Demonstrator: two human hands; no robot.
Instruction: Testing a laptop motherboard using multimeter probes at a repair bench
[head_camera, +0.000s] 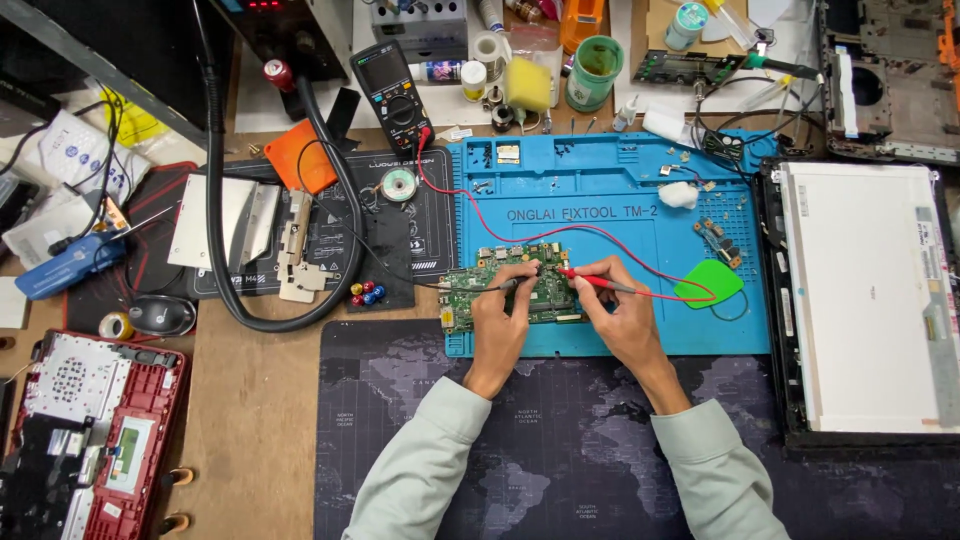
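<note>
Your left hand (497, 322) pinches the black probe (500, 287), your right hand (622, 318) the red probe (598, 282); both tips meet the green circuit board (500, 300), which lies flat on the blue repair mat (610, 215) for steady contact.

Taking the blue repair mat (610, 215) as landmark: a dark multimeter with a small grey screen (384, 68) lies just beyond its far left corner, and a black box with a red lit display (264, 5) stands farther left at the top edge. Right of the mat lies a large bare white laptop screen panel (858, 295) in a black frame, a long pale label strip (936, 290) along its right side. Far left of the mat sits a crumpled white printed bag (72, 150).
</note>
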